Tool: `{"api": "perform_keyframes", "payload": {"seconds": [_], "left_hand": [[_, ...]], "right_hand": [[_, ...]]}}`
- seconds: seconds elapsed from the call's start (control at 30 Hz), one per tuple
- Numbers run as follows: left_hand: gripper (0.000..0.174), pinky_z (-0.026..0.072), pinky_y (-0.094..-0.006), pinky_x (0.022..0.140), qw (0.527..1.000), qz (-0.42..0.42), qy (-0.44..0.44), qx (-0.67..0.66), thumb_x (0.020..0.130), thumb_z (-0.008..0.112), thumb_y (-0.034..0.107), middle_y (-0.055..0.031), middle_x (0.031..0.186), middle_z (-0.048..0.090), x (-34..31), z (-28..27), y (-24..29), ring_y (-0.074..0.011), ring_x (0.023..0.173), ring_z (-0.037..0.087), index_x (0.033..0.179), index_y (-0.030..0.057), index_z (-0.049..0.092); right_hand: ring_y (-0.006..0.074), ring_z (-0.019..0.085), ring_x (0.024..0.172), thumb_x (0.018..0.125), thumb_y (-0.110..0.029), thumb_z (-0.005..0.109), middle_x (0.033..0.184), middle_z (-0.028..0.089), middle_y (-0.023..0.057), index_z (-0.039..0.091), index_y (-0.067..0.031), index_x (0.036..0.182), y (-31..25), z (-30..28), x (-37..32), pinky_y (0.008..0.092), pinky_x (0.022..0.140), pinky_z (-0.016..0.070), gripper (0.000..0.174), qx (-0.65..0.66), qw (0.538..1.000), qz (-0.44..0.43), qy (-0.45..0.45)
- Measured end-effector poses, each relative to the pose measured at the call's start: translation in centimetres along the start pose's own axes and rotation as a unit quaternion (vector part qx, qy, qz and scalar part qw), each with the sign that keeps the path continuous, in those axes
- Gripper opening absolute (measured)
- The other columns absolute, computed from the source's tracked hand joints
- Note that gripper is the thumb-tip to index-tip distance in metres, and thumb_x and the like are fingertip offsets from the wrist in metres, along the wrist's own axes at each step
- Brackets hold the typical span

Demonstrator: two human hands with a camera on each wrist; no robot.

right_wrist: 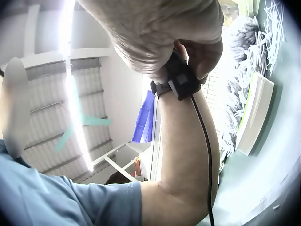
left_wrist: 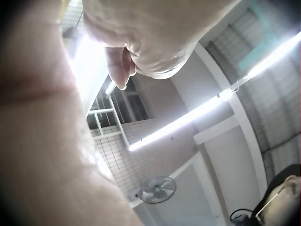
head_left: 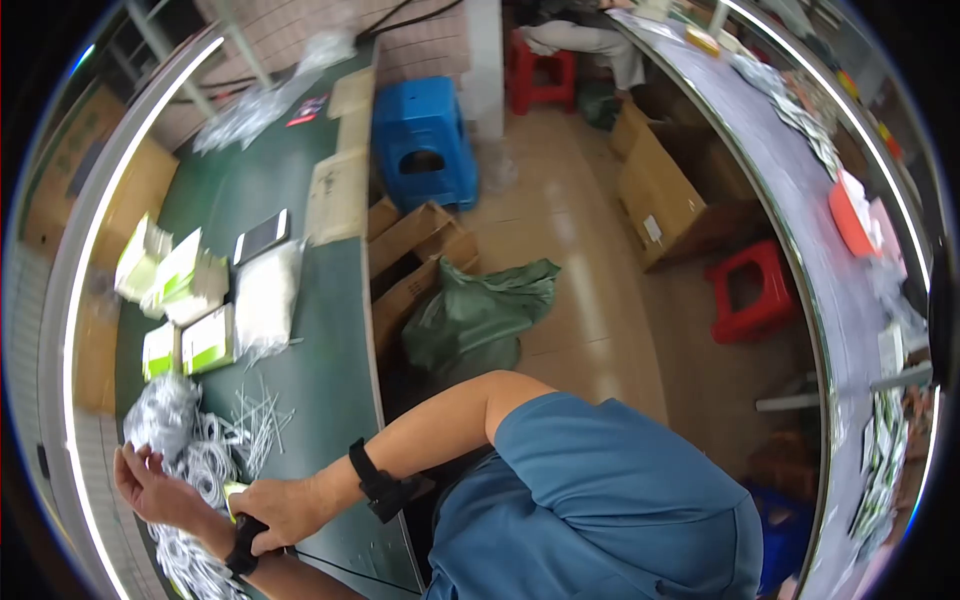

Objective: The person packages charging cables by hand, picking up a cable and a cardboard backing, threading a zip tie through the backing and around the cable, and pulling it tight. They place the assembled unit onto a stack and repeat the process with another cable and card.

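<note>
My left hand [head_left: 155, 490] is raised palm up over the left side of the table, its fingers loosely bent and holding nothing. Around the left wrist sits a black wrist camera [head_left: 243, 546] on a strap. My right hand [head_left: 283, 508] grips this camera, as the right wrist view also shows, with fingers and thumb around the black case [right_wrist: 184, 81]. From the case a thin black cable [right_wrist: 207, 141] runs along the left forearm. In the left wrist view, blurred skin fills the left side, while the left hand [left_wrist: 146, 33] shows at the top.
White cable bundles [head_left: 210, 465] and loose white strips [head_left: 262, 425] lie near the hands on the green table [head_left: 335, 400]. Beyond are green-white box stacks [head_left: 190, 285], a filled clear bag [head_left: 268, 300] and a phone [head_left: 262, 236]. Cartons [head_left: 425, 250] and a green sack [head_left: 485, 310] stand beside the table.
</note>
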State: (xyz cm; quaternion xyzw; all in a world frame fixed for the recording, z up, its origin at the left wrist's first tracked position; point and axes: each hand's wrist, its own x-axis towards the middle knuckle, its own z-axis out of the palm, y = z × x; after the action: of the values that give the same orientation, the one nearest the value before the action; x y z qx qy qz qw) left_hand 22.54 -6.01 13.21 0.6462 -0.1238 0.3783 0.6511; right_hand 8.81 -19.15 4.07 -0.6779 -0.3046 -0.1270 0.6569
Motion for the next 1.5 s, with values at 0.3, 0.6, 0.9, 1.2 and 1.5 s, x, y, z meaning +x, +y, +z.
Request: {"api": "perform_keyframes", "payload": {"seconds": [0.3, 0.6, 0.9, 1.2, 1.5], "left_hand": [[0.013, 0.0468, -0.0242, 0.069, 0.972, -0.1, -0.17, -0.13, 0.11, 0.063, 0.012, -0.0031, 0.098, 0.063, -3.1, 3.4, 1.7, -0.0097, 0.08, 0.056, 0.117, 0.001, 0.064], [0.013, 0.0528, -0.0348, 0.067, 0.879, 0.254, -0.241, 0.323, 0.086, 0.074, -0.003, -0.0093, 0.086, 0.069, -8.2, -5.6, 6.5, -0.023, 0.076, 0.067, 0.098, 0.0029, 0.071], [0.008, 0.0536, -0.0284, 0.066, 0.921, -0.041, -0.106, 0.374, 0.095, 0.076, 0.006, -0.0084, 0.084, 0.074, -5.0, -17.7, 6.0, -0.013, 0.073, 0.069, 0.096, -0.0019, 0.074], [0.019, 0.0584, -0.0417, 0.076, 0.836, -0.047, -0.07, 0.542, 0.09, 0.077, 0.017, -0.0167, 0.084, 0.076, -0.2, -27.6, -1.7, -0.0318, 0.08, 0.075, 0.096, -0.0019, 0.075], [0.063, 0.058, -0.0479, 0.078, 0.79, -0.274, -0.13, 0.533, 0.078, 0.082, 0.059, -0.0233, 0.084, 0.075, 0.5, -25.2, -7.4, -0.0383, 0.082, 0.074, 0.08, -0.0042, 0.074]], "right_hand": [[0.0327, 0.073, 0.072, 0.088, -0.028, 0.083, 0.075, 0.073, 0.0149, 0.065, 0.0031, 0.118, 0.1, -7.6, -2.4, 0.0435, 0.068, 0.0563, 0.046, -0.001, 0.996, 0.06, -0.06], [0.0146, 0.071, 0.077, 0.094, -0.012, 0.076, 0.086, 0.074, 0.0077, 0.075, 0.0, 0.106, 3.3, -13.5, -0.7, 0.0311, 0.07, 0.056, 0.017, -0.107, 0.973, 0.131, -0.156], [0.0082, 0.069, 0.076, 0.098, -0.004, 0.075, 0.086, 0.074, 0.0042, 0.074, 0.0029, 0.105, 3.3, -5.9, 7.1, 0.0235, 0.068, 0.0544, 0.01, 0.035, 0.964, 0.19, -0.183], [0.0081, 0.07, 0.077, 0.1, -0.003, 0.073, 0.088, 0.074, 0.0039, 0.073, 0.0028, 0.107, 5.4, 1.9, 12.2, 0.0225, 0.069, 0.0563, 0.009, 0.128, 0.958, 0.162, -0.197], [0.0068, 0.069, 0.074, 0.1, -0.005, 0.072, 0.089, 0.074, 0.0034, 0.072, 0.0018, 0.107, 10.1, 2.7, 10.1, 0.0215, 0.066, 0.0551, 0.009, 0.118, 0.955, 0.21, -0.172]]}}
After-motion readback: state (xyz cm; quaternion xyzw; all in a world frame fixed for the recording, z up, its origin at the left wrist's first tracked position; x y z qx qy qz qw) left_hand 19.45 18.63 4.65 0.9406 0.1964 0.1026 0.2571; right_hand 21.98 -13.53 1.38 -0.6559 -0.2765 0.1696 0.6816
